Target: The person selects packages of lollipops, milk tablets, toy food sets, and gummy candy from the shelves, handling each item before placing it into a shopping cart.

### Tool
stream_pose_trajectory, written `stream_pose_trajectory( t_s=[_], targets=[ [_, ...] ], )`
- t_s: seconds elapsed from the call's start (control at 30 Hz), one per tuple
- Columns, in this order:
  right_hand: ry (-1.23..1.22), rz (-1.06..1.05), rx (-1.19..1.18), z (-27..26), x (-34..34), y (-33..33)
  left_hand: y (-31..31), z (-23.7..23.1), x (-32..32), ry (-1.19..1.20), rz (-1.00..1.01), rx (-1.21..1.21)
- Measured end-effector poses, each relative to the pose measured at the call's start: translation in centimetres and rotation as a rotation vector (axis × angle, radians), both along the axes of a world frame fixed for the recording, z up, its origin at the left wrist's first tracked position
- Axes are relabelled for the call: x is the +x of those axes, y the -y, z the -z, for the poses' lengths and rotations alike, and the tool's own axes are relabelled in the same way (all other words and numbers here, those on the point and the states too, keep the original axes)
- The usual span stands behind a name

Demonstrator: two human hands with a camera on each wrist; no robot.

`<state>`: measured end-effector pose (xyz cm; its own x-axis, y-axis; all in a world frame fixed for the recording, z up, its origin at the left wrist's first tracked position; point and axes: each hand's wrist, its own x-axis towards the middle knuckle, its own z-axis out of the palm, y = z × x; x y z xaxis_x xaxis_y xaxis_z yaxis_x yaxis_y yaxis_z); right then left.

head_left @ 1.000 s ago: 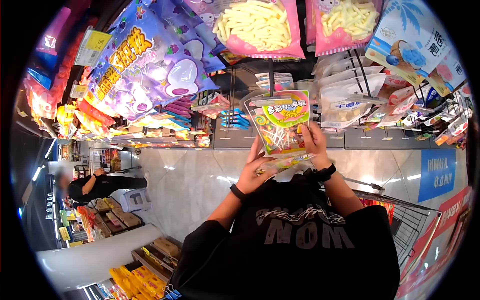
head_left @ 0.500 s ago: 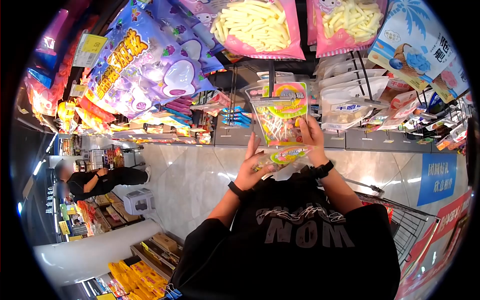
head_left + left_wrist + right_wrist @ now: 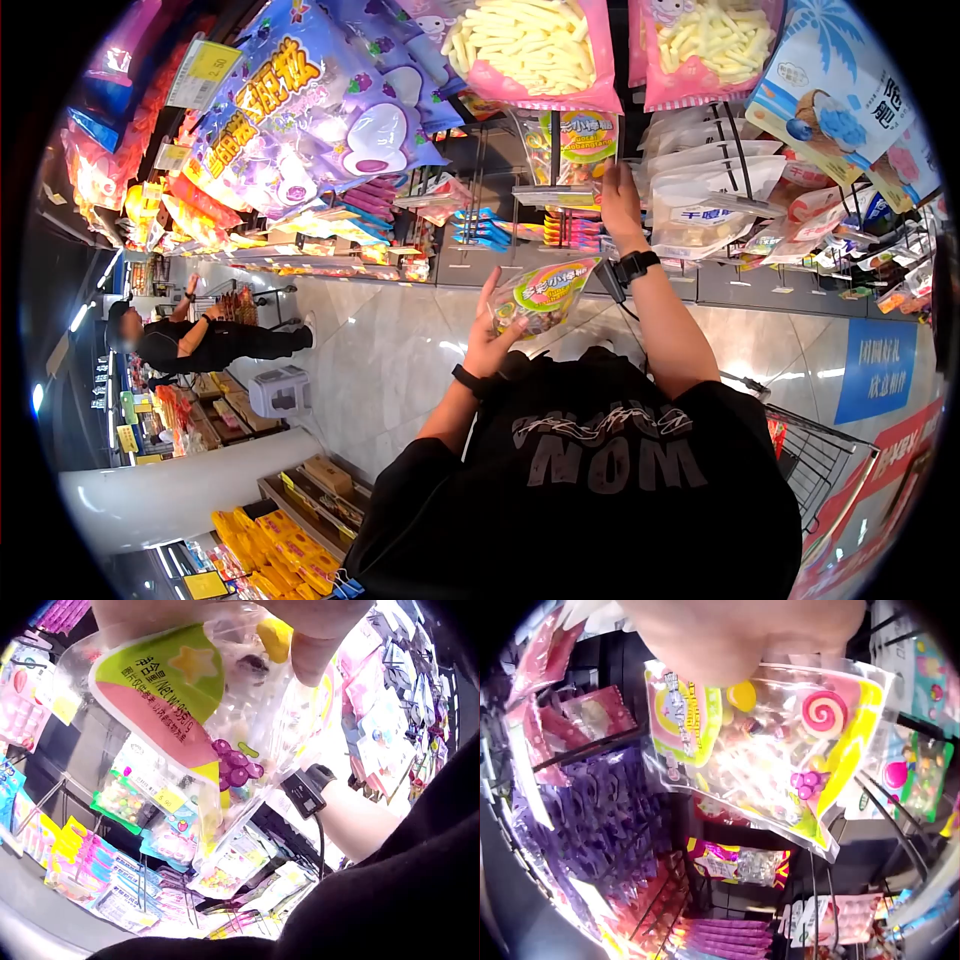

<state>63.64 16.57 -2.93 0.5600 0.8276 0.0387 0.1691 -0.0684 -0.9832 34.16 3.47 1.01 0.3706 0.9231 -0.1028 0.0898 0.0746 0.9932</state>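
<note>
Candy bag (image 3: 545, 293) sits near the middle of the head frame, pinched between the thumb and fingers of our left hand (image 3: 490, 340). We see clear, shiny plastic with a green-and-pink printed label, and the left wrist view shows a yellow star and purple grapes printed on it. On its front we read 小棒糖; in the left wrist view, "Net" shows in small dark print beside Chinese characters. Our right hand (image 3: 622, 205) pinches the edge of a matching hanging bag (image 3: 588, 138) at upper centre, whose pink swirl, yellow trim and white sticks show in the right wrist view. Purple bags (image 3: 300, 125) with yellow-orange Chinese lettering fill the upper left, just beside a price tag (image 3: 204, 74). At right, a blue sign (image 3: 874, 368) carries white Chinese writing.
</note>
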Motion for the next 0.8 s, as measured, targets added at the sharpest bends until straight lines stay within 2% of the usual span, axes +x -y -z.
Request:
stream_pose_trajectory(
  t_s=[0.07,0.13,0.17,0.3,0.37,0.47,0.57,0.6,0.7,0.73,0.8],
  targets=[
    [-0.043,-0.004,-0.029,0.1,0.6,-0.9,0.1,2.1,-1.3,-0.065,-0.009,-0.023],
    [-0.186,-0.02,0.075,1.6,0.4,-1.8,0.4,1.9,-1.2,-0.007,-0.04,-0.141],
    [-0.165,-0.013,0.084,2.4,0.4,-2.0,0.6,1.5,-0.8,0.052,-0.059,-0.225],
    [0.055,0.032,0.037,3.9,0.7,-1.8,0.1,0.6,0.1,0.113,-0.053,-0.273],
    [0.006,0.032,0.048,3.7,0.6,-1.1,-0.2,0.6,0.4,0.126,-0.045,-0.255],
    [0.176,0.068,-0.15,4.0,0.4,-0.8,-0.4,0.2,1.4,0.14,-0.061,-0.222],
    [-0.084,-0.339,-0.355,-1.6,1.3,1.7,-1.1,0.9,1.6,0.134,0.012,-0.151],
    [-0.097,-0.285,-0.388,-1.8,0.7,2.3,-1.2,1.0,1.8,0.142,0.0,-0.19],
    [-0.407,-0.36,-0.181,-2.1,-0.2,5.7,-1.8,1.4,2.3,0.161,-0.032,-0.308],
    [-0.506,-0.356,-0.283,-2.5,-0.4,6.7,-2.1,1.8,2.3,0.166,-0.037,-0.352],
    [-0.556,-0.466,-0.206,-1.6,-0.8,9.1,-2.8,2.6,2.7,0.178,-0.04,-0.382]
  ],
)
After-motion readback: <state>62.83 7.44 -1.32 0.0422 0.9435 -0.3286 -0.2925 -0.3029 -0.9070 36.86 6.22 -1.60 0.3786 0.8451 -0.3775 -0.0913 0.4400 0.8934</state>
